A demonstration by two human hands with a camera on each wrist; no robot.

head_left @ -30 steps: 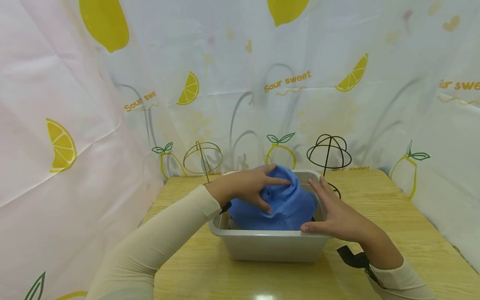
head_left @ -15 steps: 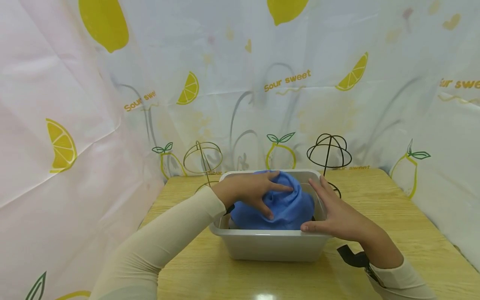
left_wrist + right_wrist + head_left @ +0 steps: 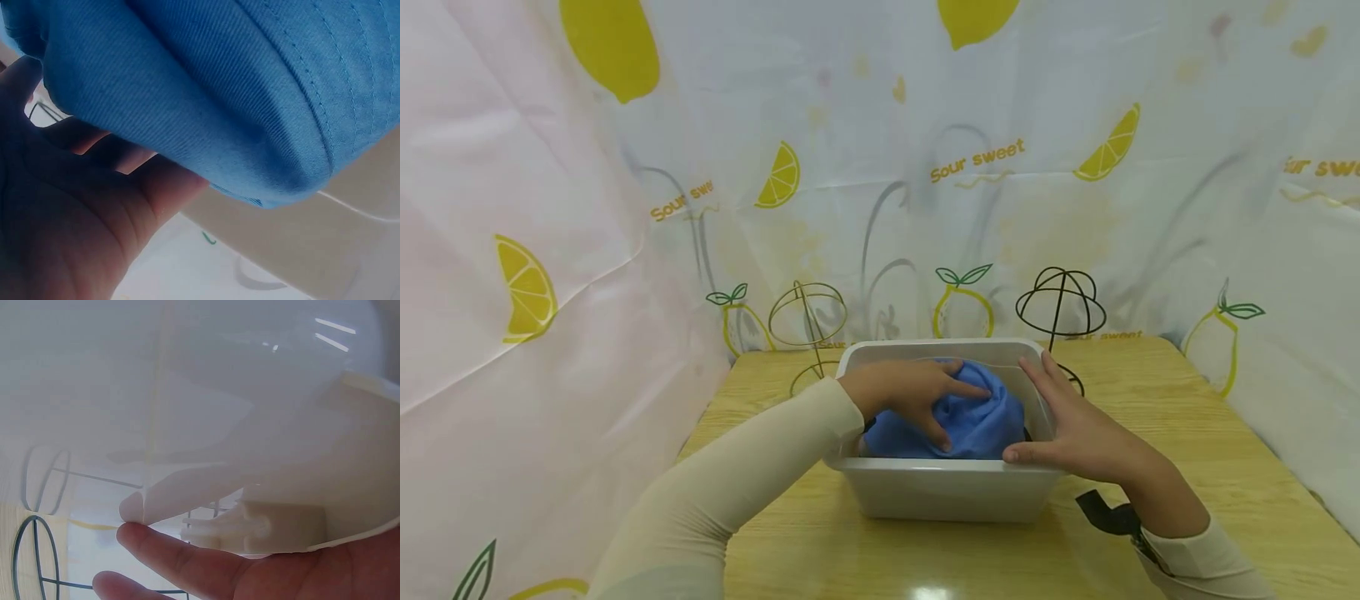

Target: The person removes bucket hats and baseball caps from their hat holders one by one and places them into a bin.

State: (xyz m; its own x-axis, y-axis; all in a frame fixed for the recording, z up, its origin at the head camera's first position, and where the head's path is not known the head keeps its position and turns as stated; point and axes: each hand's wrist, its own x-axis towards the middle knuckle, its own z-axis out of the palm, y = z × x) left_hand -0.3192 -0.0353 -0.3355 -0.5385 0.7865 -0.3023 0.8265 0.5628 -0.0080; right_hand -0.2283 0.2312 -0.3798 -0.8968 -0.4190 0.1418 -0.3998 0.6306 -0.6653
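Observation:
In the head view, a blue bucket hat (image 3: 988, 425) with stitched rows sits low inside a white plastic basin (image 3: 951, 492). My left hand (image 3: 913, 396) grips the crumpled hat from above, thumb toward the near side and fingers spread across the top. Close up in the left wrist view, the hat's fabric (image 3: 206, 100) lies against the fingers of that hand (image 3: 75, 206). At the basin's right corner, my right hand (image 3: 1086, 437) rests with its thumb on the near rim and its straight fingers along the right side. The right wrist view shows those fingers (image 3: 187, 559) against the glossy wall.
Behind the basin stand a gold wire hat stand (image 3: 807, 317) on the left and a black wire hat stand (image 3: 1062, 304) on the right. All rest on a wood-grain table (image 3: 1150, 400). A lemon-print curtain (image 3: 865, 108) encloses the back and sides.
My left hand has moved down and slightly right, lowering the hat deeper into the basin. The right hand and the basin have stayed in place.

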